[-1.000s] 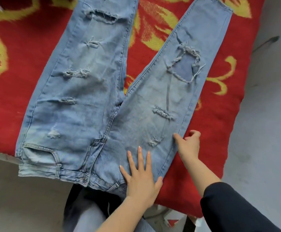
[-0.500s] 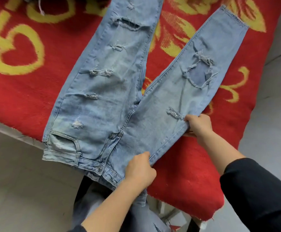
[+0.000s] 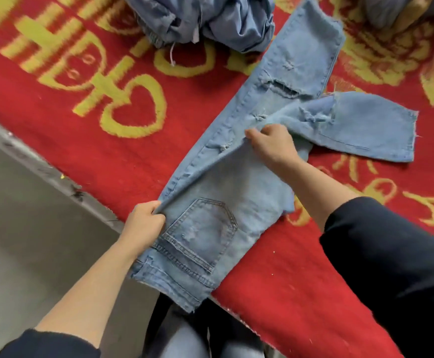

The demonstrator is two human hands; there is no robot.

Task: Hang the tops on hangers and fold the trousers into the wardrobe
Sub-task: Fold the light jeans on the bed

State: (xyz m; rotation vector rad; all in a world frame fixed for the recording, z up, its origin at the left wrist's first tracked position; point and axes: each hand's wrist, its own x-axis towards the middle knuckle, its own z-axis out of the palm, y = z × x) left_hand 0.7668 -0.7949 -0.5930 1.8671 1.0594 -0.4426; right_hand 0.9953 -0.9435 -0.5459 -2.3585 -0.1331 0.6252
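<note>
Light blue ripped jeans (image 3: 236, 192) lie on the red blanket, folded lengthwise so one leg covers the other and a back pocket faces up. The lower end of the top leg splays off to the right. My left hand (image 3: 144, 223) grips the folded edge near the waistband, at the blanket's edge. My right hand (image 3: 271, 143) grips the same edge of the top leg higher up, near the thigh rips.
The red blanket (image 3: 107, 140) with yellow patterns covers the surface, its edge running diagonally at lower left above a grey floor (image 3: 24, 228). A crumpled pile of blue clothes (image 3: 205, 19) lies at the top. Another bundle (image 3: 397, 9) sits at the top right.
The jeans lay spread open front up; both hands gripped the right leg's outer edge and folded it over the left leg. The back pocket now faces up, and the view shifted right.
</note>
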